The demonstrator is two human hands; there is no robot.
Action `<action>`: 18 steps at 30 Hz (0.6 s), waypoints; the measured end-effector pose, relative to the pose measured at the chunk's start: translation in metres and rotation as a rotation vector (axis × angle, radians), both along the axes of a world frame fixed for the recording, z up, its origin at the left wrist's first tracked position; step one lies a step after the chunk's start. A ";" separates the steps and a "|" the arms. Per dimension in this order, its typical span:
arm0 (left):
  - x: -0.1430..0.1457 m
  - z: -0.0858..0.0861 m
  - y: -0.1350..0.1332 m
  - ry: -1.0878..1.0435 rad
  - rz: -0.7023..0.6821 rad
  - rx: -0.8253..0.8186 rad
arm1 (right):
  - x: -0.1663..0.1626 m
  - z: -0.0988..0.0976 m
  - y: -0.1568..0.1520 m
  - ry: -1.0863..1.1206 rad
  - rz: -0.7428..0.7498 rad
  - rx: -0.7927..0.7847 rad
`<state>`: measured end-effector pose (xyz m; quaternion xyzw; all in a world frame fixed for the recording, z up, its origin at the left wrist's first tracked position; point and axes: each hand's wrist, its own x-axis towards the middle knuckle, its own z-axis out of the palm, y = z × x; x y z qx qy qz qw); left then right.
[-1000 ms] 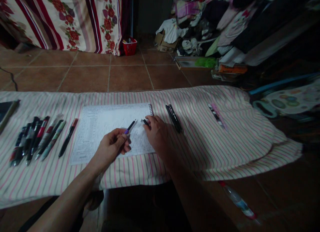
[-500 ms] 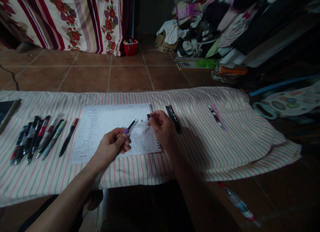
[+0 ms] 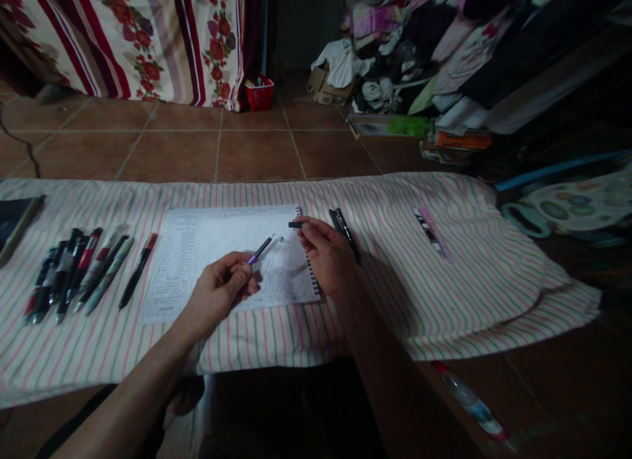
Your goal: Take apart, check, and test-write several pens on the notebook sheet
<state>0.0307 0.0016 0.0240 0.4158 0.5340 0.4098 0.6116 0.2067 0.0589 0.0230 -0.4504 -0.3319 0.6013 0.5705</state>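
Tiles of reddish-brown ceramic (image 3: pixel 257 149), squared off by pale grout, spread behind a long surface draped in soft cotton-like cloth (image 3: pixel 464 274) with thin pink and grey stripes, rumpled at its right end. On it lies a white spiral-bound pad of paper (image 3: pixel 222 228), its rectangular sheet covered in faint print, its dark coil along the right side. To the left sits a fanned heap of glossy plastic pens (image 3: pixel 74 268), with a black pen with an orange-red end (image 3: pixel 138 271) lying apart, just beside the pad. The right hand (image 3: pixel 328 255) has drawn back from the middle of the sheet, where it was a second ago, to the coil edge, near some shiny black pens (image 3: pixel 345 228); its thumb and fingers pinch a short black cylinder (image 3: pixel 295 225), now turned nearly level. The left hand (image 3: pixel 224 281) has hardly shifted, its fingers closed around a slim purple-and-black pen (image 3: pixel 259 250) above the sheet, the narrow tip pointing up and right. Between the hands, a tiny dark piece (image 3: pixel 281 239), partly covered by the right hand's fingers earlier, shows plainly on the paper, too small to make out fully.
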 end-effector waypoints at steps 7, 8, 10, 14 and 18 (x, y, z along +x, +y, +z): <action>0.002 0.001 -0.001 0.011 -0.030 0.021 | -0.001 -0.003 -0.002 -0.068 0.029 -0.024; 0.002 0.001 -0.001 0.015 -0.033 0.022 | -0.001 -0.004 -0.003 -0.080 0.025 -0.025; 0.002 0.001 -0.002 0.022 -0.041 0.016 | -0.002 -0.003 -0.003 -0.094 0.023 -0.037; 0.003 0.000 -0.003 0.017 -0.048 0.007 | -0.005 -0.002 -0.004 -0.101 0.020 -0.052; 0.004 -0.003 -0.004 0.011 -0.055 0.012 | -0.006 -0.004 -0.004 -0.108 -0.005 -0.056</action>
